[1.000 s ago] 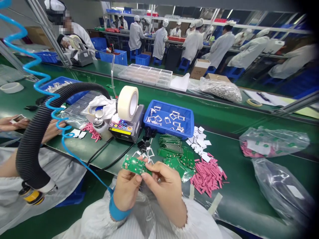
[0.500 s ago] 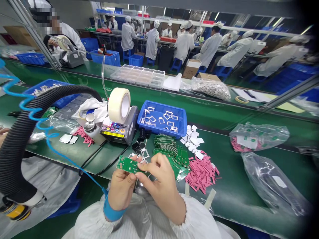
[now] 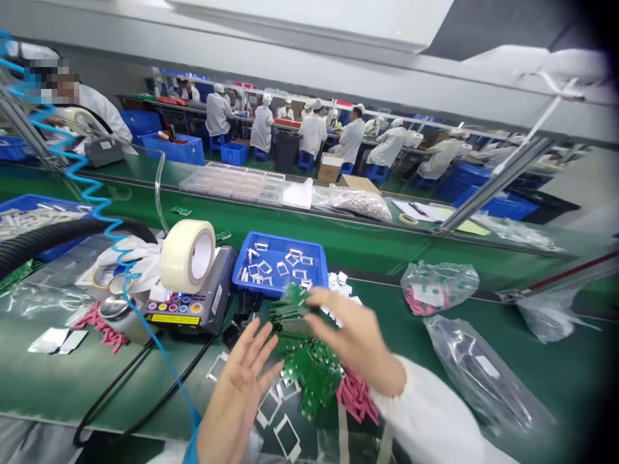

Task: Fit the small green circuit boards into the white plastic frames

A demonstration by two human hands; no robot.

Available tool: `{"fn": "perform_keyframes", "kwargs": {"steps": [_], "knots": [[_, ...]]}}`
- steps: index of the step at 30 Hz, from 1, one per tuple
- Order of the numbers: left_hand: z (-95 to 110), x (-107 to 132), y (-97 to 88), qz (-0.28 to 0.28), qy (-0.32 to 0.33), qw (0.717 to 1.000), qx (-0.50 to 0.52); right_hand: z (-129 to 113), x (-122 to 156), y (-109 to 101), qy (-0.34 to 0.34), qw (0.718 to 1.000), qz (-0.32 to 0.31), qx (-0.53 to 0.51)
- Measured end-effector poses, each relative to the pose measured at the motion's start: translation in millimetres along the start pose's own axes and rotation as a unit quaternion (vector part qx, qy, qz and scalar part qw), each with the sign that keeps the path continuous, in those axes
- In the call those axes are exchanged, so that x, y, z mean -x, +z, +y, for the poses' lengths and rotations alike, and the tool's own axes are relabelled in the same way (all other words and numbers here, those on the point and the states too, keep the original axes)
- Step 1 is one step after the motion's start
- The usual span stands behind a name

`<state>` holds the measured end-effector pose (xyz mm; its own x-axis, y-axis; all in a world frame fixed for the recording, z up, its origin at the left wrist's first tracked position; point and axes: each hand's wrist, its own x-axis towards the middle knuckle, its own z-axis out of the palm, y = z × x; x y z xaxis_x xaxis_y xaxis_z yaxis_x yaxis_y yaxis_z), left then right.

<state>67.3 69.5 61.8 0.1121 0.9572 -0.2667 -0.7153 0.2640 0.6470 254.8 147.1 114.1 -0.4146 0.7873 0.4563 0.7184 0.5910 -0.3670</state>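
My left hand (image 3: 244, 380) is raised over the near side of the bench, fingers spread, nothing in it. A blue band circles its wrist. My right hand (image 3: 355, 332) pinches the edge of a green circuit board (image 3: 296, 294), blurred, at the back of a row of stacked circuit boards (image 3: 289, 316). Below that hand lies a loose heap of more circuit boards (image 3: 312, 377). White rectangular frames (image 3: 286, 438) are scattered near my left hand. Pink strips (image 3: 356, 394) lie partly under my right forearm.
A blue tray (image 3: 316, 248) of small white frames stands behind the boards. Left of it is a tape dispenser (image 3: 213, 299) with a large tape roll (image 3: 186, 254) on top. Plastic bags (image 3: 483, 370) lie at right. A coiled blue cord (image 3: 113, 222) hangs at left.
Both hands were holding a circuit board close to my body. The left hand has let go and opened; the right has moved forward to the board stack. My view has shifted right and up.
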Motion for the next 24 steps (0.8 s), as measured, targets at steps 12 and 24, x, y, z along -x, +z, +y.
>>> {"fn": "perform_keyframes", "kwargs": {"steps": [12,24], "knots": [[5,19,-81.8,0.195,-0.041,0.98,0.0,248,-43,43,0.262,0.945,-0.123,0.151],[14,26,-54.3,0.138,0.013,0.987,-0.079,129,-48,12,0.191,0.978,0.064,0.059]]}}
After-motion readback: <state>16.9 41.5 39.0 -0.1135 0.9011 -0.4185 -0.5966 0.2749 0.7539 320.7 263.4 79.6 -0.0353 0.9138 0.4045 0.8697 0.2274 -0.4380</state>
